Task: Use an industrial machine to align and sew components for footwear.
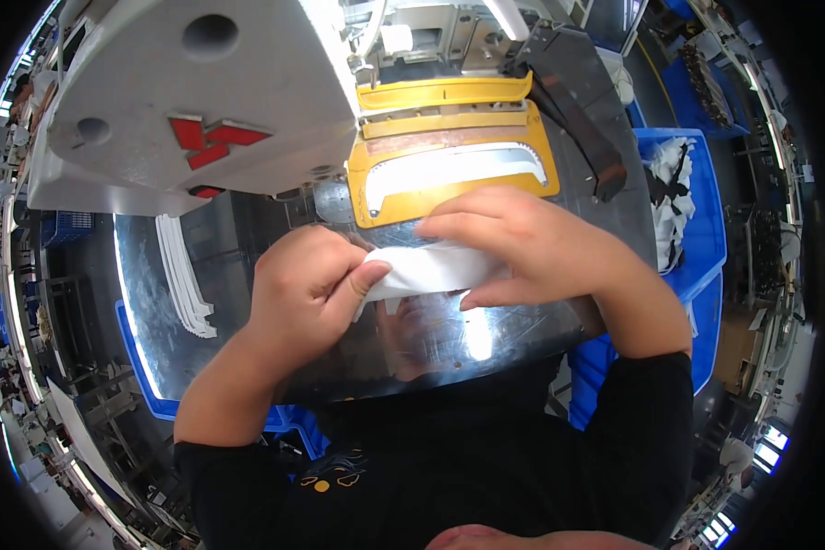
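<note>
My left hand (pixel 312 284) is closed on the left end of a folded strip of white fabric (pixel 435 268), thumb on top. My right hand (pixel 532 243) arches over the strip's other end, fingers and thumb stretched apart on either side; whether the palm touches it is hidden. Just beyond my hands lies a yellow template plate (pixel 362 197) with a curved slot, and white material (pixel 454 170) shows inside that slot. Along the plate's far side runs a raised yellow bar (pixel 445 93).
A big grey-white machine head (pixel 128 101) overhangs the shiny metal table (pixel 412 353) at the left. Several white strips (pixel 183 275) lie stacked on the table's left. A black machine arm (pixel 582 137) stands at the right, beside a blue bin (pixel 713 202) of white and black scraps.
</note>
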`<state>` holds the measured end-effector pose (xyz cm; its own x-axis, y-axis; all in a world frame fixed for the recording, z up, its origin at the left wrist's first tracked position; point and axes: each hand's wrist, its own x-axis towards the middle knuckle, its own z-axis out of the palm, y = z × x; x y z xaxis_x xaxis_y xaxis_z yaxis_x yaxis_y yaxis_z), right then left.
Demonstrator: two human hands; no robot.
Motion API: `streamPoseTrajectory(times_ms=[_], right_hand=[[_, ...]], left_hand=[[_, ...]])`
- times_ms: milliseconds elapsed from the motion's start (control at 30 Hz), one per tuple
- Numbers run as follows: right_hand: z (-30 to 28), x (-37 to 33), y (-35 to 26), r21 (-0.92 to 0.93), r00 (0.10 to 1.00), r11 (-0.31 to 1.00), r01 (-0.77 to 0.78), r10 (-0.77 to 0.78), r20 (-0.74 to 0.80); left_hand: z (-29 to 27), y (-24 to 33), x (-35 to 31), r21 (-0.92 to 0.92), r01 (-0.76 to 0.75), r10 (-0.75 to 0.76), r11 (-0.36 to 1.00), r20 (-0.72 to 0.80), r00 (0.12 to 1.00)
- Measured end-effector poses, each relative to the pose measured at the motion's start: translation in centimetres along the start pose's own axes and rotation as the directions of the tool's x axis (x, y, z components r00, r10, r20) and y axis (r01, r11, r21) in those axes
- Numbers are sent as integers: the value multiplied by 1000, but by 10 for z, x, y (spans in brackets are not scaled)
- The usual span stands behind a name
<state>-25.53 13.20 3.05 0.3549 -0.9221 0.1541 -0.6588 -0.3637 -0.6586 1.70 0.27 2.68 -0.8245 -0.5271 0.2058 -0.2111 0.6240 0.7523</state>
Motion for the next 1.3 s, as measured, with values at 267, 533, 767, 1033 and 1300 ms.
streamPoseTrajectory(times_ms=[267,533,767,1033,1300], right_hand=[[-17,0,-16,307,991,947,-94,61,115],[-62,-13,-8,515,901,754,-407,424,92],[-52,-13,36,387,774,719,-578,633,-21],[-39,-11,51,328,761,754,-570,634,-136],[-43,-12,54,295,755,756,-584,639,-145]], left_hand=[[-5,0,-10,-272,-157,142,949,-74,987],[14,-8,-8,-295,90,-168,951,-251,953],[28,-29,1,-125,127,-155,984,-253,955],[27,-26,12,-27,189,-191,982,-195,962],[17,-27,15,181,17,7,983,-130,992]])
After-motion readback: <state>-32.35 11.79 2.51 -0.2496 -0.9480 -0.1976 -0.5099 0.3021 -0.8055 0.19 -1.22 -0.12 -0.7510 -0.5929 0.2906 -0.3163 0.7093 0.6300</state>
